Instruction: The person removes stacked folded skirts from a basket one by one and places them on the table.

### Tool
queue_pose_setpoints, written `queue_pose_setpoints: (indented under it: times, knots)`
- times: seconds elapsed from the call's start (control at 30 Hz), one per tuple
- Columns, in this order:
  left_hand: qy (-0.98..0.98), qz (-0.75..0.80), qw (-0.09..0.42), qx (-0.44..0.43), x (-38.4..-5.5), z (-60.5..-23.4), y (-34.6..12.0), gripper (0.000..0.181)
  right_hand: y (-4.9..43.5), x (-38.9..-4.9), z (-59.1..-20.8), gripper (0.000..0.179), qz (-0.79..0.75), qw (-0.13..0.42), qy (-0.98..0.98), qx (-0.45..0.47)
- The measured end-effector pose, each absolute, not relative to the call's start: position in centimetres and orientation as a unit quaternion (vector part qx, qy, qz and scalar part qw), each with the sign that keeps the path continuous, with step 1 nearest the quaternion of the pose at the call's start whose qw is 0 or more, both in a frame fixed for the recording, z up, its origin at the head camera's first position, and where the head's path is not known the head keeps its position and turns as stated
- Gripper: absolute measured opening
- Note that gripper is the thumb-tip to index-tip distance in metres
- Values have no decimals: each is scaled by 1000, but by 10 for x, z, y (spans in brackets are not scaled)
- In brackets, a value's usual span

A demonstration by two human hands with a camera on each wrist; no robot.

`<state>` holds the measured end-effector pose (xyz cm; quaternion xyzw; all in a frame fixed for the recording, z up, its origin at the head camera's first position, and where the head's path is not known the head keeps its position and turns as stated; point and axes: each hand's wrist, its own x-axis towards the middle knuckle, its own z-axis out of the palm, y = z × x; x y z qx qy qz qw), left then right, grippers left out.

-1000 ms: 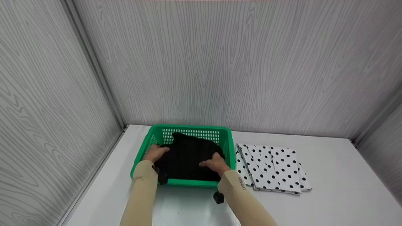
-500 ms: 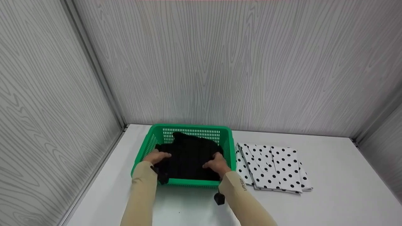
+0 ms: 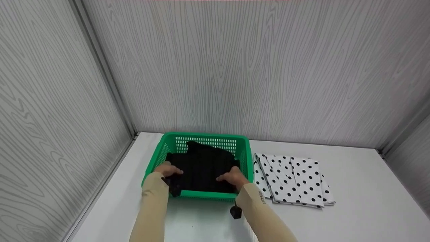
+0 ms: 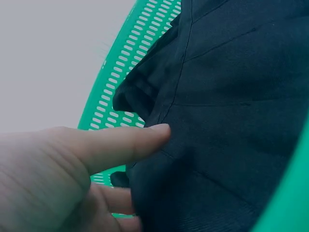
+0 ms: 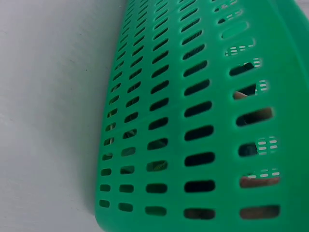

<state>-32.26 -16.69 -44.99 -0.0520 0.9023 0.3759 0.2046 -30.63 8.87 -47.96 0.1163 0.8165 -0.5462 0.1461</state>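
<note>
I'd work both sides of the black cloth (image 3: pixel 201 169) evenly, inside the green basket (image 3: pixel 208 194): left hand (image 3: pixel 167 169) pinches its edge; right hand (image 3: pixel 234 177) has thumb on it, fingers hidden, can't tell grip. Count: one basket, one black cloth, one dotted stack (image 3: pixel 295 183) beside, layers uncountable.

Folded polka-dot cloth (image 3: pixel 295 179) lies on a white table (image 3: pixel 362 198).

Small dark lettering (image 3: pixel 261 197) is running along the beige right sleeve (image 3: pixel 263 215), at the lower centre of the head view; it is appearing too small and blurred for reading.
</note>
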Motion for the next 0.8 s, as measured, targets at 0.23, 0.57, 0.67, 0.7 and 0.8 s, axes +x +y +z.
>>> queue_pose_setpoints:
  times: [0.23, 0.57, 0.67, 0.7, 0.8]
  knots:
    - [898, 378, 226, 1, -324, -448, -154, 64, 83, -301, -476, 62, -518, 119, 842, 93]
    - [911, 352, 207, -58, -323, -436, -144, 74, 82, -302, -471, 68, -520, 141, 834, 116]
    - [910, 357, 203, -66, -323, -436, -147, 76, 83, -303, -469, 79, -532, 149, 824, 126]
    - [908, 360, 201, -69, -323, -436, -148, 77, 84, -304, -469, 83, -538, 150, 819, 129]
    - [902, 378, 195, -68, -323, -437, -150, 79, 86, -304, -469, 89, -549, 156, 809, 143]
